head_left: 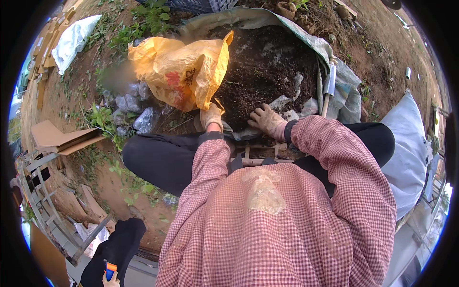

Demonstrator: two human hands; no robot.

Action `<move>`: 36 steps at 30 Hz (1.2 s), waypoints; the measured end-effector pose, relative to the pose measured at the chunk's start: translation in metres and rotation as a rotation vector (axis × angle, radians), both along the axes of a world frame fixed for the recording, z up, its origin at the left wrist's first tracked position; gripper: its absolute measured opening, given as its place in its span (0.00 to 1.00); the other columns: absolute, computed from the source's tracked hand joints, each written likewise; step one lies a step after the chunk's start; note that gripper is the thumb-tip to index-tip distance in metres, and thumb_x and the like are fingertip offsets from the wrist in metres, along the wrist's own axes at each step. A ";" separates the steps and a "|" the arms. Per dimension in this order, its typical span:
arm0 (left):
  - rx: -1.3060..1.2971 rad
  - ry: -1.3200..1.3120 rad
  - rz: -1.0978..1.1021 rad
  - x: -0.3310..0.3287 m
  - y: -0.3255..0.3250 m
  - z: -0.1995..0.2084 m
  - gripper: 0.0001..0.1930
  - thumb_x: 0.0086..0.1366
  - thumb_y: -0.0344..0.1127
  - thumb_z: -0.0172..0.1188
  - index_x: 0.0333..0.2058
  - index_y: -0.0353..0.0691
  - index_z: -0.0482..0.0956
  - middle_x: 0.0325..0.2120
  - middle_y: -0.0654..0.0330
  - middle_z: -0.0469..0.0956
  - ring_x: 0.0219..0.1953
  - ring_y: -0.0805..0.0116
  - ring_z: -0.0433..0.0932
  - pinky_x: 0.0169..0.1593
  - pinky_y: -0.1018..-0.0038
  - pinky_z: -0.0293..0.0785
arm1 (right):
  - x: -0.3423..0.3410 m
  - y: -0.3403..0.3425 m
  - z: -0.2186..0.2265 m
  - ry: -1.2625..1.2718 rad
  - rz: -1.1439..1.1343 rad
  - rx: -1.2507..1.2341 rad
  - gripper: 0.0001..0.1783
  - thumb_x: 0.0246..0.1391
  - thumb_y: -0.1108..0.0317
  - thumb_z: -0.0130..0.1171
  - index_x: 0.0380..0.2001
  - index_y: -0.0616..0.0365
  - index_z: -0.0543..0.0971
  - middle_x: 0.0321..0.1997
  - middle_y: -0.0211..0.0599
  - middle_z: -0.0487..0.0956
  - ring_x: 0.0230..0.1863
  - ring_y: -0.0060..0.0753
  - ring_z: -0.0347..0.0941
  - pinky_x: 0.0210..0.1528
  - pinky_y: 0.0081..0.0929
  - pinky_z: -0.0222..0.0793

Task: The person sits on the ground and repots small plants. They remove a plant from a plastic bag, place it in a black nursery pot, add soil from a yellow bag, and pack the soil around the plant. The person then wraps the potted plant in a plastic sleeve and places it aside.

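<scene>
My left hand [212, 116], in a pale soiled glove, is closed on the lower corner of a crumpled yellow plastic sack [158, 55] with red and dark print. The sack stands puffed up to the left of a heap of dark soil [267, 57]. That soil lies on a spread grey-green sheet [241, 15]. At the near edge of the soil, my right hand [267, 120], also gloved, rests with its fingers apart and holds nothing. Beside it lie whitish plastic scraps [291, 107]. What is inside the yellow sack is hidden.
Several small clear plastic bags with dark filling [131, 104] lie left of the sack. A white stuffed sack [406, 148] stands at my right. Folded cardboard [60, 136] and a metal frame [52, 215] are at left. Another person's hand [111, 281] holds an orange-and-blue object.
</scene>
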State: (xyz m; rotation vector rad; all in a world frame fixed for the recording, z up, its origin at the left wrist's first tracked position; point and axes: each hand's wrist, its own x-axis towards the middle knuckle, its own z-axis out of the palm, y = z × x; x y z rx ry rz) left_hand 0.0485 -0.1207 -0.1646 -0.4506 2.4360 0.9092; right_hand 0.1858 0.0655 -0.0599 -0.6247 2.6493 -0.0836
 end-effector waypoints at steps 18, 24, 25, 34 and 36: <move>0.066 0.103 0.126 -0.065 -0.003 -0.015 0.13 0.64 0.31 0.59 0.47 0.42 0.81 0.50 0.57 0.80 0.57 0.57 0.76 0.57 0.64 0.72 | 0.004 0.062 0.061 -0.346 -0.702 -0.558 0.13 0.49 0.68 0.65 0.40 0.55 0.82 0.35 0.42 0.83 0.42 0.44 0.79 0.45 0.36 0.72; -0.033 0.091 0.058 -0.030 0.009 0.035 0.21 0.59 0.35 0.62 0.50 0.33 0.75 0.48 0.49 0.80 0.51 0.55 0.79 0.51 0.66 0.75 | -0.036 0.090 0.032 0.036 -0.926 -0.544 0.37 0.55 0.42 0.62 0.58 0.58 0.73 0.61 0.52 0.72 0.63 0.55 0.66 0.65 0.42 0.62; -0.106 0.022 -0.041 -0.026 0.007 0.027 0.20 0.60 0.37 0.61 0.49 0.34 0.75 0.47 0.51 0.80 0.50 0.56 0.79 0.50 0.66 0.75 | -0.052 0.097 0.031 0.142 -1.134 -0.385 0.37 0.56 0.42 0.61 0.62 0.53 0.70 0.66 0.49 0.67 0.67 0.56 0.61 0.67 0.44 0.60; -0.629 0.064 -0.839 -0.034 -0.031 -0.146 0.17 0.68 0.47 0.49 0.49 0.47 0.77 0.47 0.62 0.81 0.49 0.63 0.79 0.50 0.70 0.74 | -0.170 0.010 0.005 -0.187 -1.727 -0.272 0.42 0.54 0.33 0.57 0.68 0.35 0.64 0.75 0.36 0.54 0.75 0.52 0.47 0.70 0.61 0.50; -0.769 0.035 -1.018 -0.027 -0.026 -0.151 0.18 0.71 0.48 0.45 0.51 0.51 0.77 0.49 0.65 0.80 0.50 0.66 0.78 0.51 0.69 0.74 | -0.183 -0.021 -0.003 -0.198 -1.783 -0.419 0.39 0.55 0.38 0.59 0.67 0.37 0.66 0.73 0.37 0.58 0.72 0.52 0.53 0.69 0.56 0.55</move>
